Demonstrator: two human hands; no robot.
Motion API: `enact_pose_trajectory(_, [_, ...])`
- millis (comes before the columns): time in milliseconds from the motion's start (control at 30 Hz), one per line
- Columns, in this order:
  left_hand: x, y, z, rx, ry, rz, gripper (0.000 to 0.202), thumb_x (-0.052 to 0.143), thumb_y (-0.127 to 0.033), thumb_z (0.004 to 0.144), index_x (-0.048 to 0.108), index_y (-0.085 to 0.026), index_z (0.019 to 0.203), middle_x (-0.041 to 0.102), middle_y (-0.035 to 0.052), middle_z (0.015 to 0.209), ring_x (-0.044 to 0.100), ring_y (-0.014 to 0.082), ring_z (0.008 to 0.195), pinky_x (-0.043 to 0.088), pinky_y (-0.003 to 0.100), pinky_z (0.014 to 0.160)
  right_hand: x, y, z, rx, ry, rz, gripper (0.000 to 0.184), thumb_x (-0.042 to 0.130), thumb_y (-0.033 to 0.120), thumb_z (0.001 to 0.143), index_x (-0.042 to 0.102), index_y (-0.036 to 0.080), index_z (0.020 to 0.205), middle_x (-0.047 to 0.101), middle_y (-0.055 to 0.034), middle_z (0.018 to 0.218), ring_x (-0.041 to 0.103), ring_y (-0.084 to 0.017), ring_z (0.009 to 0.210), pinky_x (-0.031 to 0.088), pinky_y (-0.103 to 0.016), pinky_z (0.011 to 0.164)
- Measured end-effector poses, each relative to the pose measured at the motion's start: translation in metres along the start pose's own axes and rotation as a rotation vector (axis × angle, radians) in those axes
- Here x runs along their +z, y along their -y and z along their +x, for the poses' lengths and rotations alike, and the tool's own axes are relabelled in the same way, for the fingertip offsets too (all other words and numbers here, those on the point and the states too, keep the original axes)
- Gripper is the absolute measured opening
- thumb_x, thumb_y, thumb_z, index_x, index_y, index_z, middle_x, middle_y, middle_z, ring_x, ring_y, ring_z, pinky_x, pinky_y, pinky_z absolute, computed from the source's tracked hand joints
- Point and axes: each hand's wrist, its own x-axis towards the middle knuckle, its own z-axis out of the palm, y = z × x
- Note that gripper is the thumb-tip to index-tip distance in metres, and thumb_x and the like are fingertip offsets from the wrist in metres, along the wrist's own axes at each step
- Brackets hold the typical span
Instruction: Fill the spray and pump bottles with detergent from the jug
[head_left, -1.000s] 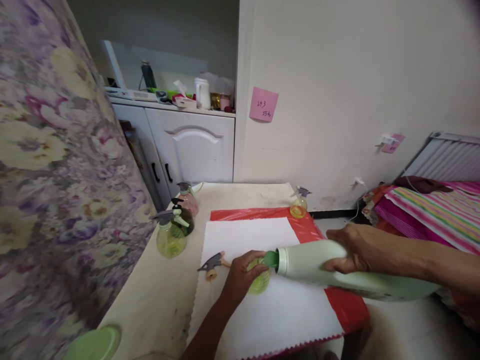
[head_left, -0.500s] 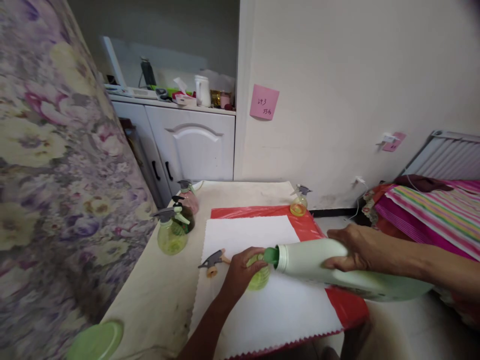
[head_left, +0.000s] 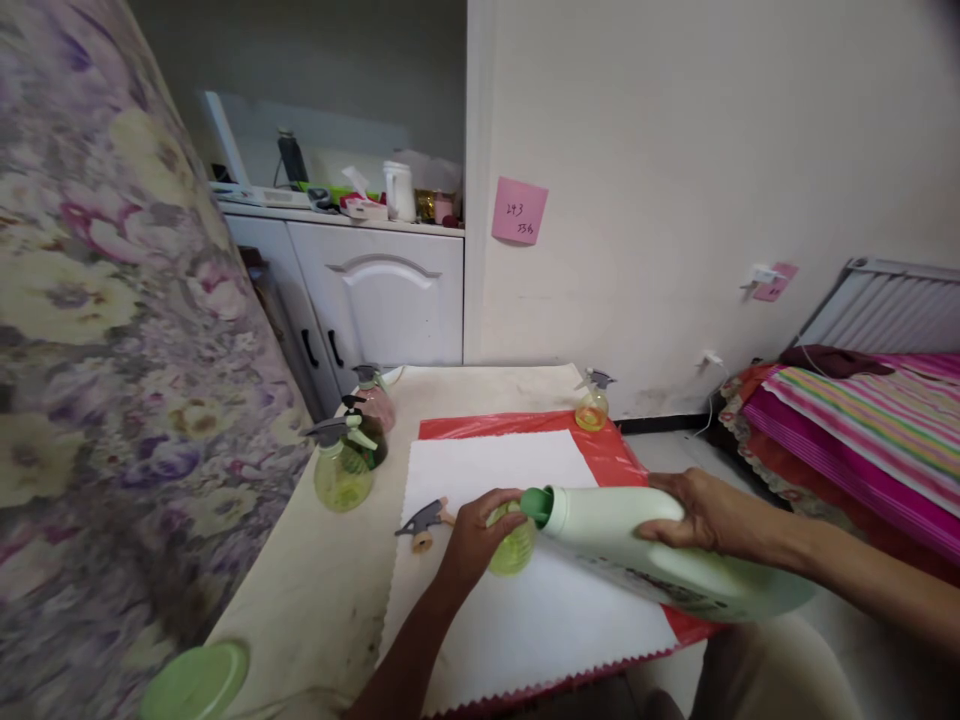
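Note:
My right hand (head_left: 694, 515) grips the handle of a large pale green detergent jug (head_left: 600, 520), which lies tilted with its green spout (head_left: 536, 505) pointing left. The spout rests at the mouth of a small yellow-green spray bottle body (head_left: 513, 550). Around the neck of that bottle, the fingers of my left hand (head_left: 484, 535) are closed. Whether liquid is flowing I cannot make out. Left of my left hand, a grey and peach spray trigger head (head_left: 425, 523) lies on the white sheet (head_left: 495, 460).
Three bottles stand along the table's left side: a yellow-green sprayer (head_left: 343, 480), a dark pump bottle (head_left: 371, 430) and a pink sprayer (head_left: 375, 395). A small sprayer with orange liquid (head_left: 592, 412) stands far right. A green lid (head_left: 196, 680) is at lower left. Red plastic (head_left: 480, 427) lies under the sheet.
The jug's body has swung slightly downward and left in my right hand, with its spout staying at the small bottle's mouth. My left hand keeps its hold. The view has shifted slightly.

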Motion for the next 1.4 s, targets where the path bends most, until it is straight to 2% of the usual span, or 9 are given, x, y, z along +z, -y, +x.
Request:
enact_pose_trajectory(100, [0.002,0.0,-0.001,0.001,-0.005,0.007,0.022,0.067,-0.029,0.078,0.073,-0.02,0.097,0.076,0.0062,0.104,0.067,0.025,0.101,0.049,0.036,0.094,0.004,-0.002,-0.002,0.006,0.022,-0.002,0.05,0.059,0.063,0.078,0.067,0.016,0.095,0.072,-0.0053,0.076,0.061,-0.018,0.061,0.043,-0.025,0.054])
enact_pose_trajectory(233, [0.004,-0.001,-0.003,0.005,0.01,0.016,0.026,0.061,-0.032,0.083,0.072,-0.021,0.103,0.075,0.0064,0.109,0.065,0.0245,0.105,0.047,0.037,0.097,0.006,-0.008,-0.007,0.009,-0.043,0.005,0.046,0.06,0.061,0.077,0.065,0.016,0.088,0.071,-0.0051,0.077,0.061,-0.019,0.064,0.043,-0.026,0.055])
enact_pose_trajectory(367, [0.004,-0.005,-0.006,0.0,0.028,0.017,0.03,0.057,-0.036,0.086,0.071,-0.022,0.107,0.073,0.0077,0.113,0.064,0.0246,0.108,0.045,0.038,0.099,0.001,-0.016,-0.012,0.109,-0.11,0.255,0.042,0.061,0.06,0.077,0.058,0.018,0.077,0.06,0.002,0.06,0.051,-0.013,0.049,0.033,-0.022,0.043])
enact_pose_trajectory(467, [0.004,-0.006,-0.008,-0.012,0.037,0.006,0.033,0.054,-0.038,0.088,0.069,-0.021,0.111,0.072,0.0089,0.116,0.063,0.0252,0.11,0.044,0.04,0.101,0.002,-0.028,-0.007,0.12,-0.281,0.452,0.043,0.057,0.061,0.08,0.049,0.021,0.067,0.045,0.0075,0.045,0.038,-0.009,0.04,0.026,-0.022,0.042])
enact_pose_trajectory(600, [0.003,-0.002,-0.01,-0.004,0.036,-0.013,0.039,0.052,-0.038,0.09,0.06,-0.021,0.124,0.07,0.0101,0.121,0.06,0.0251,0.115,0.04,0.041,0.104,0.024,-0.04,0.016,0.086,-0.574,0.646,0.047,0.047,0.064,0.083,0.042,0.023,0.062,0.038,0.0082,0.038,0.031,-0.01,0.037,0.027,-0.025,0.045])
enact_pose_trajectory(767, [0.001,0.001,-0.01,0.031,0.05,0.077,0.035,0.048,-0.039,0.092,0.063,-0.022,0.118,0.067,0.009,0.125,0.057,0.0255,0.119,0.04,0.039,0.105,0.064,-0.033,0.056,0.087,-0.696,0.724,0.052,0.024,0.064,0.091,0.037,0.025,0.058,0.04,0.0035,0.044,0.04,-0.015,0.044,0.039,-0.03,0.051])
enact_pose_trajectory(1000, [-0.001,0.004,-0.009,0.076,0.038,0.122,0.033,0.047,-0.039,0.092,0.065,-0.022,0.115,0.065,0.0087,0.125,0.056,0.0258,0.118,0.041,0.038,0.103,0.101,-0.022,0.093,0.085,-0.699,0.763,0.053,0.013,0.058,0.093,0.034,0.026,0.056,0.043,-0.0006,0.048,0.044,-0.019,0.049,0.046,-0.034,0.057])
enact_pose_trajectory(1300, [-0.003,0.003,-0.011,0.016,0.046,0.112,0.036,0.045,-0.041,0.093,0.064,-0.022,0.117,0.064,0.0086,0.126,0.056,0.026,0.118,0.04,0.037,0.102,0.119,-0.038,0.094,-0.024,-0.639,0.798,0.062,0.019,0.062,0.093,0.045,0.026,0.049,0.049,-0.0017,0.048,0.048,-0.02,0.051,0.047,-0.033,0.058])
enact_pose_trajectory(1400, [-0.003,0.003,-0.011,0.005,0.022,0.092,0.039,0.045,-0.043,0.093,0.065,-0.021,0.118,0.064,0.0094,0.126,0.057,0.0267,0.117,0.041,0.038,0.101,0.12,-0.048,0.088,-0.065,-0.64,0.815,0.051,0.033,0.058,0.092,0.058,0.024,0.062,0.064,-0.003,0.067,0.055,-0.021,0.062,0.049,-0.033,0.064])
